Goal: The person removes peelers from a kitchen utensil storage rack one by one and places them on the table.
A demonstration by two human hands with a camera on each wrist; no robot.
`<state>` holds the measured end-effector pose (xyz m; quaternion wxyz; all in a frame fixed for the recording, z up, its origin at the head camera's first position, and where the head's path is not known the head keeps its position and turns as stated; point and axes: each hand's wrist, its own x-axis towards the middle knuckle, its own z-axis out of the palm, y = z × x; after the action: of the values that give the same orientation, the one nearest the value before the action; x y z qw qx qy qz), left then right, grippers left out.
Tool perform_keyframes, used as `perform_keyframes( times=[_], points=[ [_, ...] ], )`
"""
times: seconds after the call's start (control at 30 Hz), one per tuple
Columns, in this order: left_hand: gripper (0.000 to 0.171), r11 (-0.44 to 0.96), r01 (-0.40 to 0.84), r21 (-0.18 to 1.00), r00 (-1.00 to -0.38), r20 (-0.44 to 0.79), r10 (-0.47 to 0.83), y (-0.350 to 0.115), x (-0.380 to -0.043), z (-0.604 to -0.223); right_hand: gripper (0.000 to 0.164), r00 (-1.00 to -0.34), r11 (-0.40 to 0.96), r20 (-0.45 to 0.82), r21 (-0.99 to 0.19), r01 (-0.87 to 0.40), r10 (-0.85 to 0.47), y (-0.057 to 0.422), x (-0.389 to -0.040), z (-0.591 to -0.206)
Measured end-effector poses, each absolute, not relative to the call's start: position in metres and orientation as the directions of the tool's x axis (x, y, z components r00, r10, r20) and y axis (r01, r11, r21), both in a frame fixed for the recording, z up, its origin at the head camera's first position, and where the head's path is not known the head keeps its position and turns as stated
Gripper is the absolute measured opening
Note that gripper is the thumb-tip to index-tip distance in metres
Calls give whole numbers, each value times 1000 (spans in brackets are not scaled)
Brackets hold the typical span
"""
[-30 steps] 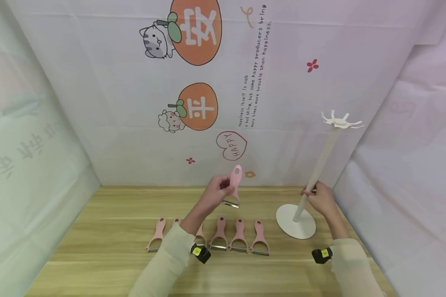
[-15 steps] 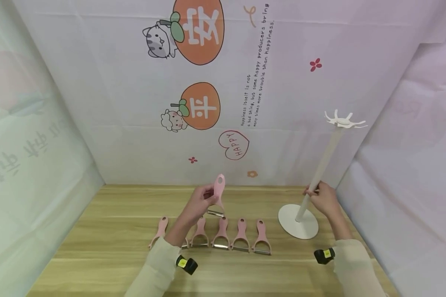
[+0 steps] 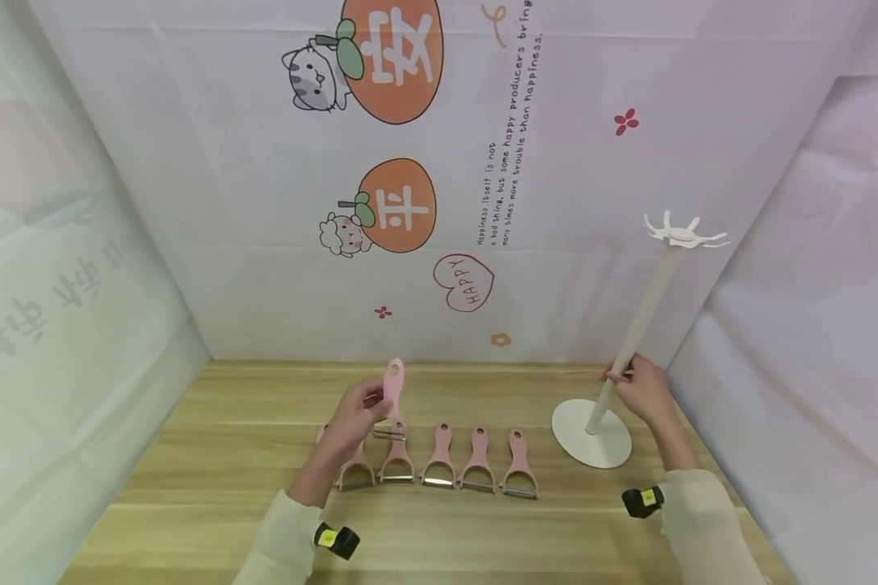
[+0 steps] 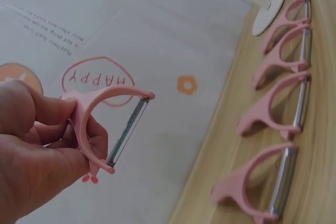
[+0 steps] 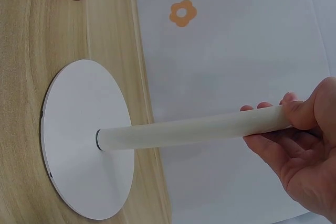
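In the head view my left hand (image 3: 357, 414) holds a pink Y-shaped peeler (image 3: 393, 390) upright above the table, handle end up and blade down. The left wrist view shows thumb and fingers pinching this peeler (image 4: 80, 116) near its fork, its metal blade facing right. Below lies a row of several matching peelers (image 3: 439, 457), blades toward me; my left arm partly hides the leftmost. At the right, my right hand (image 3: 644, 392) grips the pole of a white stand (image 3: 645, 305). Fingers and thumb wrap round the pole (image 5: 194, 129) in the right wrist view.
The stand's round base (image 3: 578, 439) rests on the wooden table (image 3: 439, 544), right of the peelers. Several curved hooks (image 3: 682, 236) spread from its top. White printed cloth (image 3: 556, 162) walls the back and both sides.
My left hand has moved left and down with the peeler, from beside the heart print to above the left part of the row. My right hand keeps its grip on the stand.
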<state>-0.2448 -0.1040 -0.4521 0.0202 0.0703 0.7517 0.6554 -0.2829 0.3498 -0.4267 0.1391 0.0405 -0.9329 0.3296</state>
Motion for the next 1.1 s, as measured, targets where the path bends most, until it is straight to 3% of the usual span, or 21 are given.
perform_keyframes(
  times=[0.63,1.1],
  points=[
    [40,166,-48,985,-998,-52,20,-180,-221,-481,16,-959,783,284,-599,-164,17,353,-285,-431],
    [44,400,-100,911,-995,-86,-51,-236,-211,-505,16,-960,774,280,-612,-165,16,353,-287,-431]
  ],
)
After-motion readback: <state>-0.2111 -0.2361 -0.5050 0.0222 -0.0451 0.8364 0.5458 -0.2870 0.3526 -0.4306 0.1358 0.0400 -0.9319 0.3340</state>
